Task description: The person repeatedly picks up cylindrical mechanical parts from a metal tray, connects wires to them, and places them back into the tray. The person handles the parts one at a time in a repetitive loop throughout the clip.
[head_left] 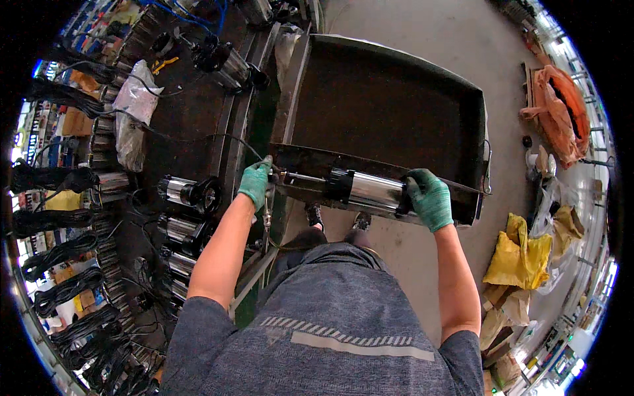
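A silver cylindrical motor (375, 191) with black ends lies along the near ledge of a dark metal tray. A thin metal shaft (307, 178) points left from it. My right hand (430, 201), in a green glove, is closed round the motor's right end. My left hand (255, 183), also gloved in green, is closed near the tip of the shaft. What its fingers grip is mostly hidden. Just below it hangs a metal fitting (267, 219) with a hose.
Beyond the motor spreads the tray (389, 47). On the left bench stand several silver motors (181, 191), coiled black cables (53, 178) and a plastic-wrapped packet (135, 109). A yellow bag (518, 257) and an orange sack (561, 115) lie at the right.
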Available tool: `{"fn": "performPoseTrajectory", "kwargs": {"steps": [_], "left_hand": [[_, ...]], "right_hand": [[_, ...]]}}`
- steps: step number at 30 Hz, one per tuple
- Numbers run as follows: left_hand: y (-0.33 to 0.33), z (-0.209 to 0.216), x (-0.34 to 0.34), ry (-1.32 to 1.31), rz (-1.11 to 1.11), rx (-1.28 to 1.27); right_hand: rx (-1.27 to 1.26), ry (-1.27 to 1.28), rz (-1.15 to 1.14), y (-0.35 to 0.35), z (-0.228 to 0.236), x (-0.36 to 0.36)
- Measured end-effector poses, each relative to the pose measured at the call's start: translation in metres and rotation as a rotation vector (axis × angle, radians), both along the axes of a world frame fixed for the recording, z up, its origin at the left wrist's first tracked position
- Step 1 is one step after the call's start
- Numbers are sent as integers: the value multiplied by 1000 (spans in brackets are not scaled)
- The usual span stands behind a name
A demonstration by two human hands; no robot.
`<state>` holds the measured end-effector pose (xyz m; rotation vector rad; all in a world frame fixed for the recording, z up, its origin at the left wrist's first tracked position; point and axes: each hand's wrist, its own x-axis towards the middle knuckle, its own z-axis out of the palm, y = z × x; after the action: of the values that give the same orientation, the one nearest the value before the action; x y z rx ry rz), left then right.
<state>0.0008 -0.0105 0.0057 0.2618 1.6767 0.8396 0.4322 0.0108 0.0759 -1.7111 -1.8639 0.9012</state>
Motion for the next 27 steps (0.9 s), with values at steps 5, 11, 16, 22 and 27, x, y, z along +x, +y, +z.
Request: {"fn": "performPoseTrajectory", "kwargs": {"steps": [5,11,16,22,27], "left_hand": [[9,-16,5,6,-125,-42],[10,-24,3,-40,-149,-76],[13,-15,7,-22,-182,-70],[14,-16,7,3,-265,-75],[10,-29,11,102,-286,26]], "right_hand": [[-78,138,-132,-6,-27,-9],[-8,-107,-46,-5,-9,-28],[-8,-102,-116,-5,-8,-30],[34,-188,-29,-3,-11,-26],[33,-62,-115,-5,-12,-33]]}}
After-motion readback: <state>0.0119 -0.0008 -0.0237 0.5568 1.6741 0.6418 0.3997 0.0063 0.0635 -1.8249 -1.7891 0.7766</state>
